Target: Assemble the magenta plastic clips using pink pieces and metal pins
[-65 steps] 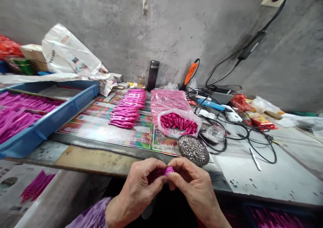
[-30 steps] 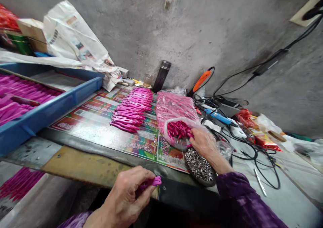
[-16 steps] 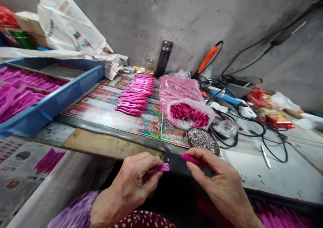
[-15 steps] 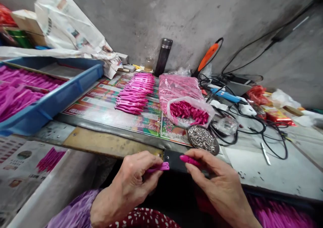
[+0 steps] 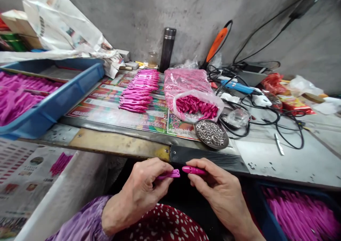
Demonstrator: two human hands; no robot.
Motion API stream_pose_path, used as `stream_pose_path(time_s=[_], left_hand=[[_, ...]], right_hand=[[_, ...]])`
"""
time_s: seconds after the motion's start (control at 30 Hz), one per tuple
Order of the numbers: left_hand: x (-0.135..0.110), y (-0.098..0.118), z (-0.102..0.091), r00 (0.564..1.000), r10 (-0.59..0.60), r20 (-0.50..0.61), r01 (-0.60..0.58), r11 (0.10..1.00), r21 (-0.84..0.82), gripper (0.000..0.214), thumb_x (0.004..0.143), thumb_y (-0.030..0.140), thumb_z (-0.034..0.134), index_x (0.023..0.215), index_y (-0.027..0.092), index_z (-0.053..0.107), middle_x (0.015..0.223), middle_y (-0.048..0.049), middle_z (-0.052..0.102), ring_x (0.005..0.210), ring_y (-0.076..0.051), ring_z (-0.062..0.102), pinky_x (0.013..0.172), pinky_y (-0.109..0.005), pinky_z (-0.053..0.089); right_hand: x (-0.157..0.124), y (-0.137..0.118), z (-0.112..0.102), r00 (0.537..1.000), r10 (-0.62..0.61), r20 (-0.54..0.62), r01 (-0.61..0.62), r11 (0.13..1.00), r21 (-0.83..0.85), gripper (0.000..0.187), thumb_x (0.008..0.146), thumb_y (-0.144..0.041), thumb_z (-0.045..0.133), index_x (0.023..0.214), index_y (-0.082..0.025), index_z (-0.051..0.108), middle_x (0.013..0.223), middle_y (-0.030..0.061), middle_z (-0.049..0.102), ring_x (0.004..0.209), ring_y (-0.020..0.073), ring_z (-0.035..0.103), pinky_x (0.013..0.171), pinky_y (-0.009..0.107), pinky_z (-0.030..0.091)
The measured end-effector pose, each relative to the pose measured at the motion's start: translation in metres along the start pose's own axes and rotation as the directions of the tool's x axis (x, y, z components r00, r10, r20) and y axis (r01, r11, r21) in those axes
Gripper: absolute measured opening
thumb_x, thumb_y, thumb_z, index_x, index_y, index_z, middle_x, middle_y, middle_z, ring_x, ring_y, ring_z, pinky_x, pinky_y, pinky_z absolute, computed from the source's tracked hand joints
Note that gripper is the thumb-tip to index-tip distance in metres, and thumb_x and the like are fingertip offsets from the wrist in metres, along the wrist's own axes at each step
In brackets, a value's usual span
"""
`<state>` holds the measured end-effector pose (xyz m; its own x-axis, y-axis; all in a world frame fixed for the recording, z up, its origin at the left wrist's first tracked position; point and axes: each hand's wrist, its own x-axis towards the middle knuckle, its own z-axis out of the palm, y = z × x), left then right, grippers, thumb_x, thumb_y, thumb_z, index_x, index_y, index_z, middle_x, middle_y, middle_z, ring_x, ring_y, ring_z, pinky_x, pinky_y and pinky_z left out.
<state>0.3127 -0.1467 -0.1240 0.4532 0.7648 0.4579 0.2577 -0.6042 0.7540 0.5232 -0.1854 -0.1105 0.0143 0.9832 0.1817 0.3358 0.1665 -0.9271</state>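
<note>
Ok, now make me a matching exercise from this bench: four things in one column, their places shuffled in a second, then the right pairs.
Things:
1. Loose silver metal pieces
2. Bundled magenta plastic pieces
3. Short magenta plastic piece
4. Dark flask

Places:
A. Held in the right hand
B. Standing in front of the concrete wall
C. Inside a plastic bag
D. On a round dark dish

Right pairs: 1-D, 2-C, 3-A, 4-B.
</note>
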Motion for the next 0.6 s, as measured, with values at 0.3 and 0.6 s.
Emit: stream_pose_path(time_s=[0.3,0.6], left_hand=[[-0.005,-0.003,0.005,1.000,-0.016,0.025,0.016,1.000,0.008,0.016,0.085,0.006,0.066,0.095,0.019,0.068,0.078,0.0040,0.067,0.064,-0.006,0.058,0.060,-0.016,0.040],[-0.014,-0.007,0.010,0.998,-0.035,0.050,0.034,0.999,0.020,0.013,0.088,0.009,0.065,0.096,0.019,0.066,0.078,0.0040,0.066,0.065,-0.007,0.057,0.060,-0.018,0.039]], right_hand=[[-0.006,0.005,0.004,1.000,0.023,0.005,-0.023,0.999,0.041,0.014,0.089,-0.021,0.071,0.100,-0.028,0.076,0.086,-0.0024,0.068,0.067,0.0092,0.063,0.062,0.013,0.052],[-0.012,0.010,0.008,0.997,0.033,0.067,-0.038,0.996,0.076,0.014,0.092,-0.024,0.070,0.104,-0.028,0.076,0.086,-0.0013,0.067,0.069,0.0105,0.063,0.063,0.016,0.052]])
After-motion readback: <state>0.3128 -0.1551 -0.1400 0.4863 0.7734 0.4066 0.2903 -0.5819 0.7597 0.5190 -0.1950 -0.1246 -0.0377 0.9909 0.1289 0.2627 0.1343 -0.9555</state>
